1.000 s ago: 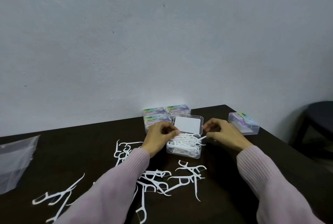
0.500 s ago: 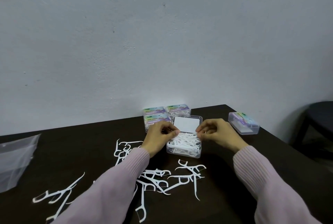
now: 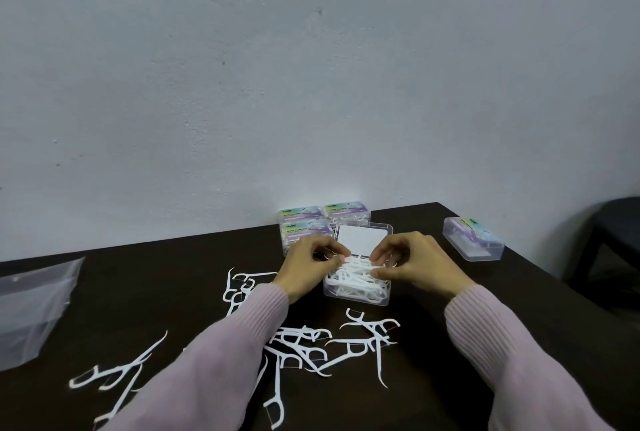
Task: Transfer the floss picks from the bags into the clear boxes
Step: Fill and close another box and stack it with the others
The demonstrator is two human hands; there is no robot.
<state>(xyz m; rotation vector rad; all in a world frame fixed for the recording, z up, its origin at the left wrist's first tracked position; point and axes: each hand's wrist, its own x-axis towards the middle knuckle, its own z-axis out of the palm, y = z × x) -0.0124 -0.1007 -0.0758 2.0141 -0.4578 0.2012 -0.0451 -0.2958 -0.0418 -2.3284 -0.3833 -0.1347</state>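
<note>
Hands meet over the open clear box [image 3: 356,288] at mid-table. Left hand [image 3: 306,266] has its fingers curled, thumb and forefinger pinching white floss picks [image 3: 353,273] at the box's left rim. Right hand [image 3: 414,262] is likewise curled, fingertips [image 3: 375,262] pinching the same bundle of picks from the right side. Bundle sits on top of the picks already piled in the box; the box's lid [image 3: 362,236] stands raised behind the hands, white inside.

Both arms wear pale pink ribbed sleeves [image 3: 491,337].

Loose floss picks [image 3: 367,337] lie scattered on the dark table [image 3: 138,292] just in front of the box, more under and beside the left forearm, and a few [image 3: 114,368] near the front left edge.

Three closed labelled boxes [image 3: 311,222] are grouped against the wall, just behind the open box. One further closed box [image 3: 472,238] rests well to the right, near the table edge.

Clear plastic bag [image 3: 31,302] lies at the far left. Dark stool [image 3: 613,240] stands beyond the right table edge.
</note>
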